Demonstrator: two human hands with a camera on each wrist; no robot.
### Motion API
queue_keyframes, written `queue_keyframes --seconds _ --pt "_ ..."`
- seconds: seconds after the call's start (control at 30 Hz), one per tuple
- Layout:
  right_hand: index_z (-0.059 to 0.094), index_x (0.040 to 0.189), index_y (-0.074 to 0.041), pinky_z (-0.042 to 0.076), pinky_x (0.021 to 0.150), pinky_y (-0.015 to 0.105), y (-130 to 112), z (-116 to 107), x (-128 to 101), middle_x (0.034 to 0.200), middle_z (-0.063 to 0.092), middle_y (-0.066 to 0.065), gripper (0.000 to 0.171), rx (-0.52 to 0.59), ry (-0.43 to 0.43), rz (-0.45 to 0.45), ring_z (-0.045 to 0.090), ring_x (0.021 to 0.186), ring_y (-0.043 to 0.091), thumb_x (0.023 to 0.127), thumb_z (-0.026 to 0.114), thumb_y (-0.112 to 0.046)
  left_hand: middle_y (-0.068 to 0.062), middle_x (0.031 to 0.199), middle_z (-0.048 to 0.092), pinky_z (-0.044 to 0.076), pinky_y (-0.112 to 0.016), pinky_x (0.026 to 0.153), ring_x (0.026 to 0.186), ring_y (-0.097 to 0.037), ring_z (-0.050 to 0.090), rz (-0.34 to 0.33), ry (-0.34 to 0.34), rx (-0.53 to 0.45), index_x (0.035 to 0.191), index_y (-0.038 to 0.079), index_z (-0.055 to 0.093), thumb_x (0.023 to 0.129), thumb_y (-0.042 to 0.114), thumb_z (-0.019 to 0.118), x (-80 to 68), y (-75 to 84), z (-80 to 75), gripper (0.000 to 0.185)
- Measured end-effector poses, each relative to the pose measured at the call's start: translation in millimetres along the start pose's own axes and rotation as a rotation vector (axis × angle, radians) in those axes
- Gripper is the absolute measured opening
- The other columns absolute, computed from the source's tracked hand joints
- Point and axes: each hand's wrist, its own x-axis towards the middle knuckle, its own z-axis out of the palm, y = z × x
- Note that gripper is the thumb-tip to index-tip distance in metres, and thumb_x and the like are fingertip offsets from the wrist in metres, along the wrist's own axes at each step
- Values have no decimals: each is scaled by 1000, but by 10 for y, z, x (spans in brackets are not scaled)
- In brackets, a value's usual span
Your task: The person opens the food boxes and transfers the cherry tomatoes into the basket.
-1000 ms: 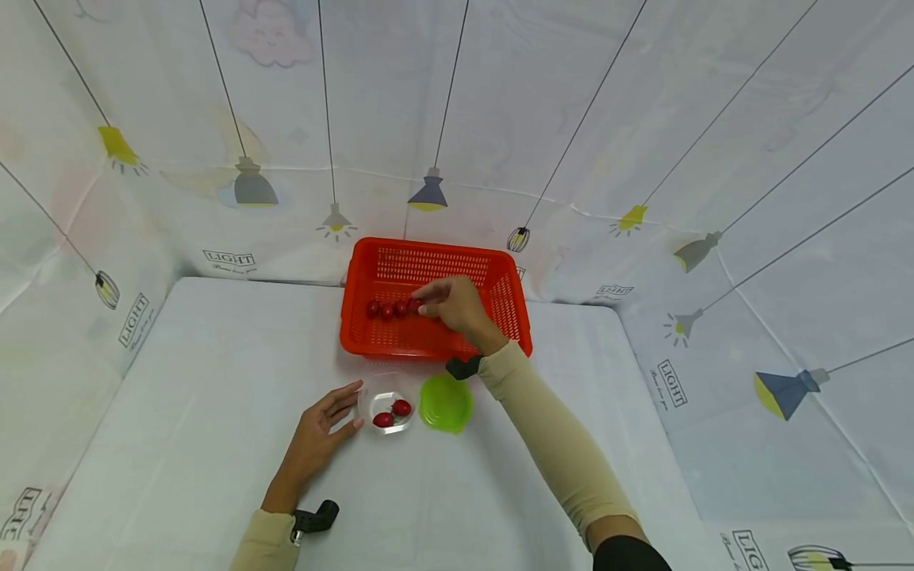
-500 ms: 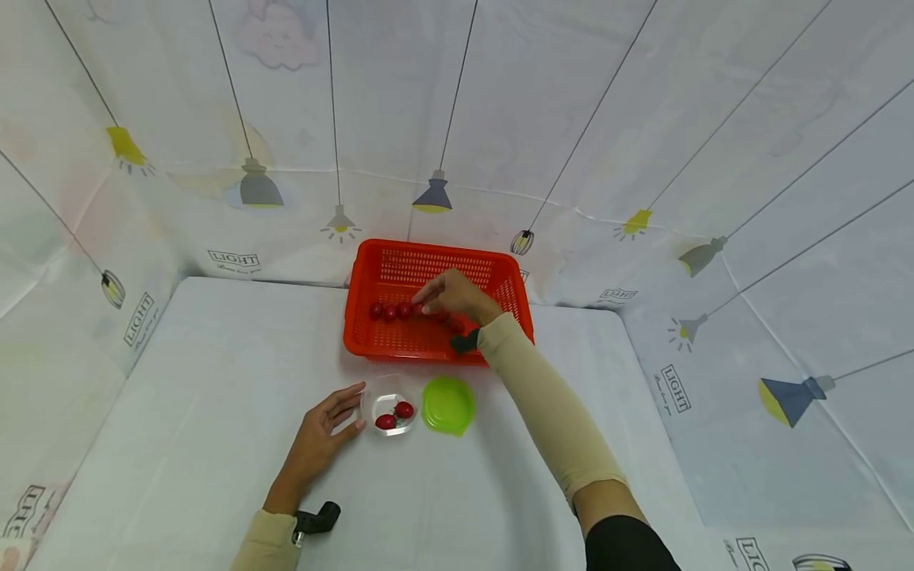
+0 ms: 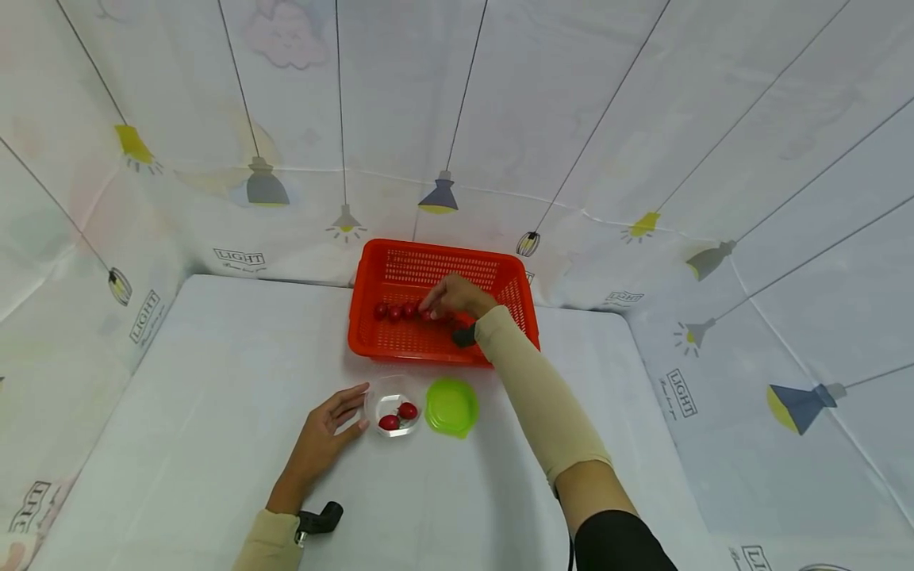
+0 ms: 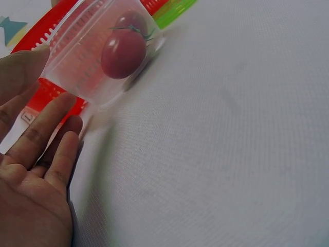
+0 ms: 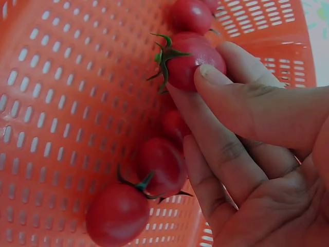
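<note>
Well, the white table carries the red basket, where my right hand pinches a cherry tomato between thumb and fingers; my left hand, fingers spread, touches the clear cup beside the green lid.

1. Glossy, smooth-skinned cherry tomato pinched in my right hand.
2. Perforated red plastic basket, slightly shiny.
3. Clear ribbed plastic cup by my left hand.
4. Matt woven cloth on the surface.

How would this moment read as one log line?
right hand pinches tomato in basket | left hand touches cup | lid beside
</note>
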Motion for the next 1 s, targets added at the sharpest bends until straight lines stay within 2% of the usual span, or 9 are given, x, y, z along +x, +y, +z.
queue_keyframes --seconds 0.13,0.27,0.37,0.47,0.6,0.8,0.9,1.0 --pt "82 113 0 62 103 50 57 28 57 113 81 15 26 -6 6 20 74 93 20 91 73 11 -3 158 57 49 -32 118 143 -27 58 6 1 10 154 21 54 98 19 79 -5 0 1 62" --pt "83 111 -1 62 101 52 64 66 75 111 82 15 26 -65 33 6 72 88 16 90 75 11 -5 158 57 49 -33 118 143 -27 58 15 3 14 155 19 54 98 18 79 -2 -10 0 62" --pt "83 111 -1 64 91 43 34 94 58 112 82 14 26 -132 67 -11 68 89 16 88 77 10 -5 158 57 49 -31 118 143 -27 58 12 3 12 155 18 54 98 18 79 2 -13 1 62" --pt "84 110 -3 60 80 34 12 125 40 115 81 13 26 -202 107 -9 66 92 17 88 79 9 -6 159 57 49 -30 118 143 -28 57 8 1 12 155 18 53 98 18 79 2 -16 4 62" --pt "84 110 -7 57 76 29 -4 153 31 118 80 9 25 -273 138 22 64 98 20 89 80 5 -7 159 56 48 -32 119 143 -28 57 3 0 7 154 20 54 98 18 79 -4 -19 9 61" --pt "83 114 -9 63 83 34 -55 122 36 120 79 8 26 -294 170 39 68 104 24 92 76 3 -7 158 57 48 -33 119 143 -27 58 0 1 7 154 18 54 98 17 79 -1 -24 6 61" --pt "82 117 -8 64 95 39 -142 66 -17 123 78 9 24 -312 216 -7 68 114 26 95 75 -1 -8 158 57 49 -32 118 142 -28 58 9 2 15 154 16 54 98 17 78 4 -28 2 61" --pt "82 118 -7 61 104 45 -277 -5 -114 125 77 9 21 -284 263 -58 67 122 29 98 75 -6 -7 157 58 49 -31 118 142 -28 59 12 6 25 154 17 54 98 17 78 7 -28 -3 61"
